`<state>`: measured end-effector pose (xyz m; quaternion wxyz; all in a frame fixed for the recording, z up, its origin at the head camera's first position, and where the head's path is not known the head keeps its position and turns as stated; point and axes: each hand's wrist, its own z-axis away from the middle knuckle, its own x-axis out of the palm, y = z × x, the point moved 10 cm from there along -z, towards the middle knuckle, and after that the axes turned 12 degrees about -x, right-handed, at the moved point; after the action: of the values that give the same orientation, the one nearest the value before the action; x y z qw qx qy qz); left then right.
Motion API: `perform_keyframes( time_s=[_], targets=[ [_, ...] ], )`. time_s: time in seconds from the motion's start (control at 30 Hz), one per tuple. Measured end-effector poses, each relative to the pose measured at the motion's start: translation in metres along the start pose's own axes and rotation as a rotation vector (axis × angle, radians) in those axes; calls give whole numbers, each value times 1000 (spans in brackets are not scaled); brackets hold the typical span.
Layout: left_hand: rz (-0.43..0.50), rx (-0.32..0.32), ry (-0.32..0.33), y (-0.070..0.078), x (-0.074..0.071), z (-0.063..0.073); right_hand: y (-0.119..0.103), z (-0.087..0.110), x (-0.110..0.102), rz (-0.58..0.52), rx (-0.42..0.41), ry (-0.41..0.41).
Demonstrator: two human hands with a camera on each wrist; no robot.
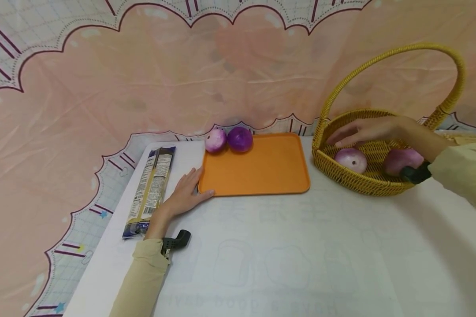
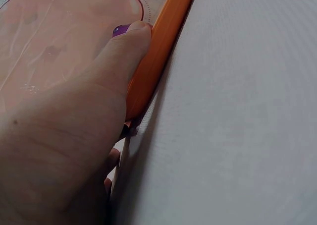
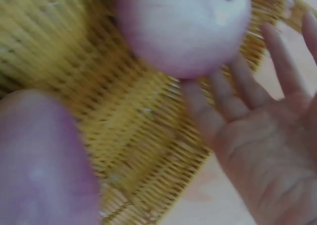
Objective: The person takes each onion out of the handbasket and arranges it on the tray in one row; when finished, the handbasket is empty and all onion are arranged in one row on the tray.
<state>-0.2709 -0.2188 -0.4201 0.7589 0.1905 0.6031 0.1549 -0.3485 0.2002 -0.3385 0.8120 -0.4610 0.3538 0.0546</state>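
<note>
My left hand [image 1: 184,196] rests at the near left corner of an orange tray [image 1: 262,169], its fingers along the left side and its thumb on the front rim. A pale purple onion [image 1: 215,141] and a darker purple onion [image 1: 239,139] sit side by side at the tray's far left. Over on the right, my right hand [image 1: 374,128] reaches into a yellow wicker basket [image 1: 366,187], fingers extended. In the right wrist view its fingertips are at the edge of one onion [image 3: 183,27]; firm contact is unclear. Another onion [image 3: 44,160] lies farther right in the basket.
A long printed packet [image 1: 150,189] lies left of the tray, beside my left forearm. The basket's tall arched handle [image 1: 392,49] rises above my right hand. A patterned pink cloth [image 1: 222,79] hangs behind the white table [image 1: 293,264].
</note>
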Motion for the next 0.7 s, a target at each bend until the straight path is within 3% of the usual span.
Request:
perform_keyframes(
  time_s=[0.3, 0.7],
  targets=[
    [-3, 12, 8, 2, 0, 0, -3, 0, -7, -98, -4, -98],
    [15, 1, -5, 1, 0, 2, 10, 2, 16, -315, -27, -264]
  ],
)
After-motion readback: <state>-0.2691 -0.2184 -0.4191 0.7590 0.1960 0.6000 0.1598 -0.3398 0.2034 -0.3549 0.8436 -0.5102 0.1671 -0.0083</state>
